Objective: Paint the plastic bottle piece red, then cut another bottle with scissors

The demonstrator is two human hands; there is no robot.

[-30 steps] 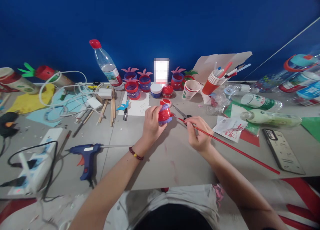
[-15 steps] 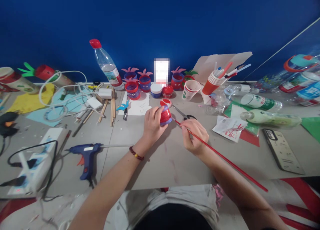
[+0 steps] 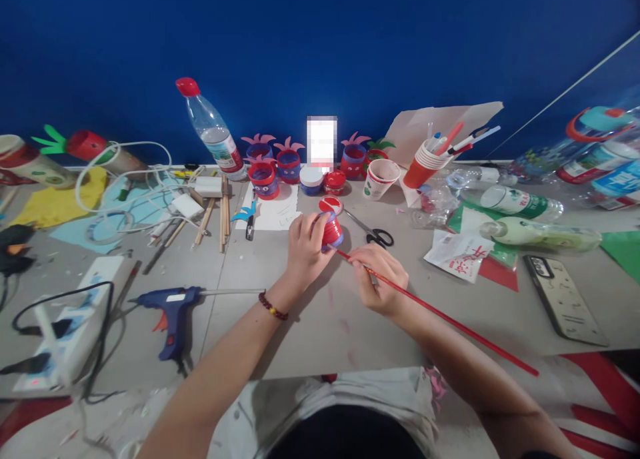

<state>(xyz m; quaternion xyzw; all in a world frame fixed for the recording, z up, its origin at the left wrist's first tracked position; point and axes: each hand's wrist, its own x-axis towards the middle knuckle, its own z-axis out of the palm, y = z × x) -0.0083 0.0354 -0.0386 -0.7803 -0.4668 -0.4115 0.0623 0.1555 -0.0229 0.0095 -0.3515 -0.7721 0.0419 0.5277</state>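
Note:
My left hand [image 3: 309, 249] is closed round a small cup painted red and purple [image 3: 332, 232], tilted above the table. In my right hand [image 3: 379, 276] is a long red paintbrush [image 3: 440, 307], pinched near its bristle end. The brush tip meets the lower edge of the cup, beside my left fingers. Just behind the cup lies a round lid with red paint [image 3: 331, 205]. A pair of scissors [image 3: 379, 236] rests beyond my right hand. Farther back stand an open jar of red paint [image 3: 335, 181] and a white-lidded jar [image 3: 312, 179].
Several painted cups with paper leaves [image 3: 264, 180] line the wall. A paper cup [image 3: 381, 179] and a stack of cups holding pens [image 3: 426, 163] stand right of them. Left are a glue gun [image 3: 173, 308] and power strip [image 3: 75, 326]; right, a phone [image 3: 565, 300] and several bottles [image 3: 523, 204].
My right hand has shifted slightly left and down, and the brush tip has moved from the cup's right side to its lower edge. The scissors' handles show more fully.

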